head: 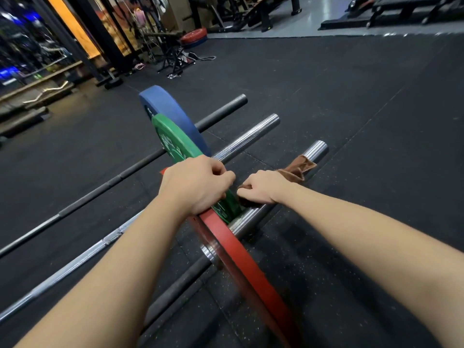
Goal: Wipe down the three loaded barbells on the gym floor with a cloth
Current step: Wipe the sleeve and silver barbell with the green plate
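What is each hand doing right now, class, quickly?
Left hand: closed, gripping the red plate's top edge.
Right hand: closed on the brown cloth, against the nearest barbell's sleeve.

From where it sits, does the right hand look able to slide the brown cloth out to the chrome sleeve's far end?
Probably yes. The right hand grips the brown cloth on the nearest barbell's chrome sleeve, and nothing sits on the sleeve beyond it. The left hand rests on the red plate, out of the way.
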Demonstrator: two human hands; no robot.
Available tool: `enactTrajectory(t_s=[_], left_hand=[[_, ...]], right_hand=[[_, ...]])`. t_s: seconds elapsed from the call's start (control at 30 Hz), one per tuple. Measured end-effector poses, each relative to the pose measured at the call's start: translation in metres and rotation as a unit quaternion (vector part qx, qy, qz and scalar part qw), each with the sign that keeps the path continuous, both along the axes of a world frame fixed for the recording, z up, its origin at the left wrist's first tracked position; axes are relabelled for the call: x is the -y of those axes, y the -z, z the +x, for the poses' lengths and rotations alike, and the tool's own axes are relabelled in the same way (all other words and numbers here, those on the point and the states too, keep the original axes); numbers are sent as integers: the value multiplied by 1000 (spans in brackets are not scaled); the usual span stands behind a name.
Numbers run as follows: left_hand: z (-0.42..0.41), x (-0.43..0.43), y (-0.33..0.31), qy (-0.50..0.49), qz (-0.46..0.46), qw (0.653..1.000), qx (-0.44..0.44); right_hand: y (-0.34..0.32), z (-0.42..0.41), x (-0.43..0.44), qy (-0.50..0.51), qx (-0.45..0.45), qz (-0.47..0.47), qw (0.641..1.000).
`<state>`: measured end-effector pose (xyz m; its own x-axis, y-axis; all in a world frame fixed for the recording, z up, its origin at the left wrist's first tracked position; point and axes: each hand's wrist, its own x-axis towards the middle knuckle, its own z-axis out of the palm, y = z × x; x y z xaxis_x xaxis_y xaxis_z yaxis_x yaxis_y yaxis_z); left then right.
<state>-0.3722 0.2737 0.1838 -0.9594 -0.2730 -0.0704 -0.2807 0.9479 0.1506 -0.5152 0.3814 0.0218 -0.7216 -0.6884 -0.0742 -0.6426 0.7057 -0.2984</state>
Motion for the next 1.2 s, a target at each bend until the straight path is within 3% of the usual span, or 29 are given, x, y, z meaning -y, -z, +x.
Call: enactTrajectory(t_s=[0.43,0.67,0.93,1.1,1.2], left_hand=[[25,-31,3,22,-86,996,-5],[41,-51,5,39,-25,998,-47],[36,-45,4,23,2,997,-72],[29,-34,3,15,-7,999,-40],[29,-32,4,16,-22,999,-25]], right_hand=[[-1,3,-26,45,-6,29,999],[-18,26,-29,-16,8,86,996],[-18,82,9,-142,180,6,973],[-12,69,11,-157,156,10,975],[-11,54,7,-157,98,21,983]])
